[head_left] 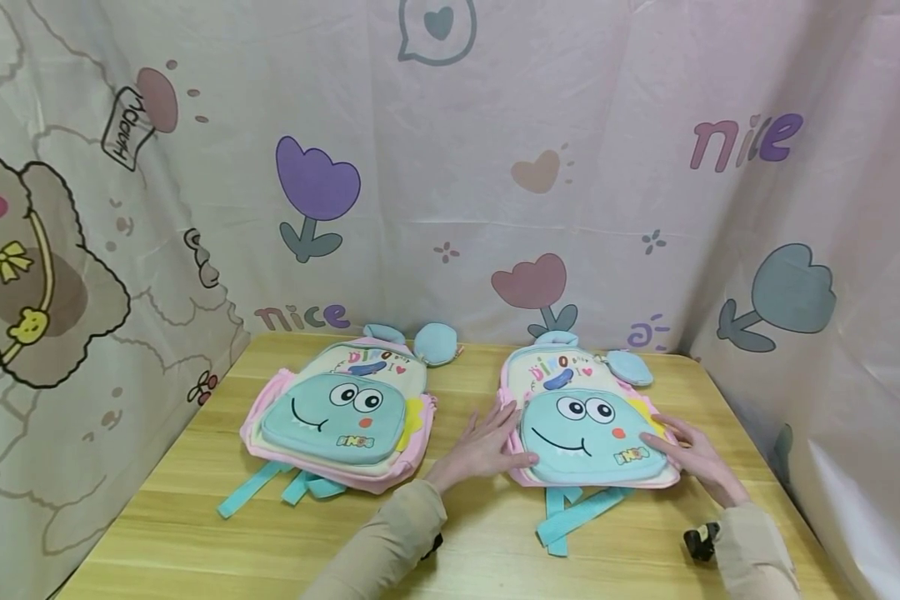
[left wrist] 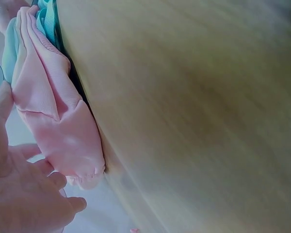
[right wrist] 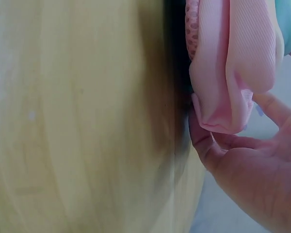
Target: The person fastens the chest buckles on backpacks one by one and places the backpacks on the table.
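Two matching children's backpacks, pink and cream with a light blue cartoon-face pocket, lie face up on the table. My left hand [head_left: 483, 446] lies along the left side of the right-hand backpack [head_left: 585, 437], its fingers spread and its thumb on the front pocket. In the left wrist view that hand [left wrist: 24, 189] touches the pink side [left wrist: 63, 131]. My right hand [head_left: 697, 454] holds the opposite side, thumb on the front. In the right wrist view a finger of this hand [right wrist: 252, 170] goes under the pink lower corner [right wrist: 223, 111].
The other backpack [head_left: 337, 421] lies to the left, its blue straps [head_left: 255, 487] trailing toward me. Each bag has a round blue pouch [head_left: 437, 344] at its top. Blue straps [head_left: 581, 517] also trail from the right bag. A printed curtain [head_left: 450, 167] hangs behind the wooden table [head_left: 270, 550].
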{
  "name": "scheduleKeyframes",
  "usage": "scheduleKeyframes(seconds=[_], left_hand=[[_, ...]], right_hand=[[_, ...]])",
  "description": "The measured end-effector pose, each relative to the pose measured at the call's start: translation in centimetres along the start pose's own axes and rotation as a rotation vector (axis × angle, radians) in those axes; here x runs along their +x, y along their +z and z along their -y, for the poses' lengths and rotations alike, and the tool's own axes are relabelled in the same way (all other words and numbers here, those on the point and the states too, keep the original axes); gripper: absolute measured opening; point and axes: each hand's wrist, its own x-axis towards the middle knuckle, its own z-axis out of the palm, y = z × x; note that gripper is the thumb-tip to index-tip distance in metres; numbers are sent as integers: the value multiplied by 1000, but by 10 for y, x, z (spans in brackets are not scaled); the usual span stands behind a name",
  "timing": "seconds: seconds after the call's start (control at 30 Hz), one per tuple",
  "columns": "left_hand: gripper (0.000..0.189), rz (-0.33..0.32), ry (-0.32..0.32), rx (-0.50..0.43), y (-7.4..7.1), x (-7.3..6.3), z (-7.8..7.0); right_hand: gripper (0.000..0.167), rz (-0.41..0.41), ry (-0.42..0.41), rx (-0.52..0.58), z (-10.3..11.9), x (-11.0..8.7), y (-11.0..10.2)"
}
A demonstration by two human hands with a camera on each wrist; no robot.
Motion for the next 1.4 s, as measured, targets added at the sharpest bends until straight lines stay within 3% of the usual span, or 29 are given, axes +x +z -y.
scheduleKeyframes(seconds=[0.47,0.9,1.17,1.4], left_hand=[[80,14,1,21,3,2,1],[77,5,0,26,1,1,1],[74,0,-6,17,2,3,3],[71,-21,0,3,2,2,2]], right_hand=[[81,2,-6,243,-3,-2,2],[74,-46,-3,322,-2,-3,2],[65,-52,-73,394,-1,-6,-2],[60,-40,-140,618,6,-11,-6]])
